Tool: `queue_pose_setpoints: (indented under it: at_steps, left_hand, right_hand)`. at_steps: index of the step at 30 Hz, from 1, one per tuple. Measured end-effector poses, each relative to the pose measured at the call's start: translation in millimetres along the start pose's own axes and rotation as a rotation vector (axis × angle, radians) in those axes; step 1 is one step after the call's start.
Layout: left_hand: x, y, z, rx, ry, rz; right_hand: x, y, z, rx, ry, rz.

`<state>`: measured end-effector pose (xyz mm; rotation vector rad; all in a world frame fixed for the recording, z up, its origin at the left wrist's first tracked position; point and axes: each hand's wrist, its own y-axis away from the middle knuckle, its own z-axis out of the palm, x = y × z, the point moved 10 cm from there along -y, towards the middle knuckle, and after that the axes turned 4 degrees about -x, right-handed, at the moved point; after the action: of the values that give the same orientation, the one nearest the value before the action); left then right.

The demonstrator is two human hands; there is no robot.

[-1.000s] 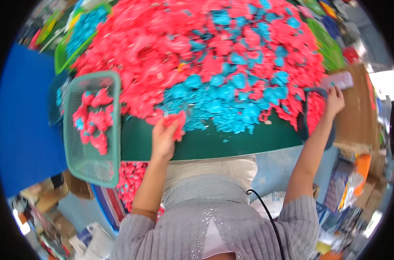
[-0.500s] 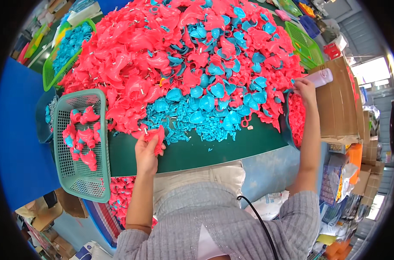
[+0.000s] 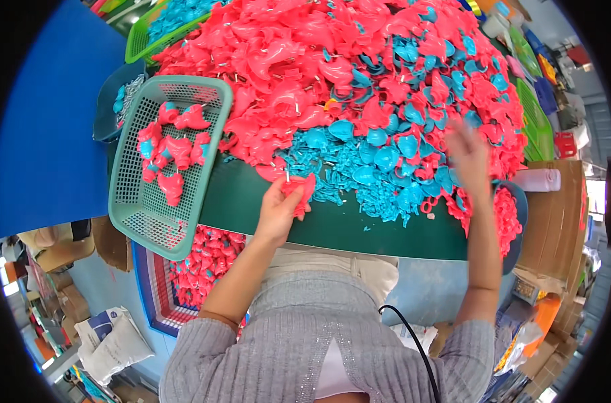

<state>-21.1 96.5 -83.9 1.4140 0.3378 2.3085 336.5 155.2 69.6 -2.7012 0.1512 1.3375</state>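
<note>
In the head view, my green table (image 3: 399,238) carries the heap (image 3: 285,60) of pink and blue pieces and a mesh basket (image 3: 188,80), with a carton (image 3: 554,228) at the right. My left hand (image 3: 278,211) stays closed around a pink piece (image 3: 305,190) above the front edge, while my right hand (image 3: 468,154) has moved from the dark bin (image 3: 513,255) to over the heap, too blurred to tell its opening or hold. The white sack (image 3: 110,359) bears marks I cannot read.
</note>
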Motion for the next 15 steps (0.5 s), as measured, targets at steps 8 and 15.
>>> queue_pose_setpoints:
  at_steps: [8,15]
  left_hand:
    - [-2,-8,16,-0.087,-0.068,-0.062]
    - [-9,-8,23,-0.047,-0.062,-0.078]
  right_hand:
    - [-70,35,201,-0.178,0.515,-0.491]
    - [-58,27,218,-0.196,0.603,-0.403]
